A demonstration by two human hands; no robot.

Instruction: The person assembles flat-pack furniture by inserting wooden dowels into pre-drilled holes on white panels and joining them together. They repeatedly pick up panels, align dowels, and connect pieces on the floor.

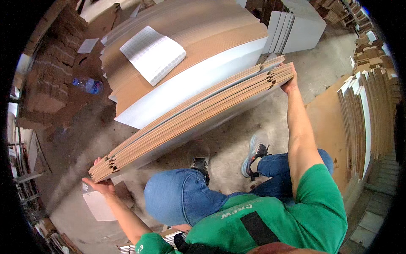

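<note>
A thick bundle of flat cardboard sheets (192, 116), brown along the edges and pale on its outer face, stands on edge between my hands. It slants from lower left to upper right. My left hand (101, 185) is closed round its lower left end, thumb on the near side. At the upper right end my right hand (291, 83) grips the bundle, fingertips showing past the far side. Notches show near both ends of the sheets. Just beyond lies a large fanned cardboard stack (228, 48) with a white sheet of round stickers (154, 55) on top.
A blue-capped plastic bottle (89, 85) lies on the left beside piled brown cardboard (48, 91). White-faced boards (296, 31) stand at the far right. More upright sheets (357, 122) are at my right. A pale cardboard piece (100, 206) lies on the floor below my left hand.
</note>
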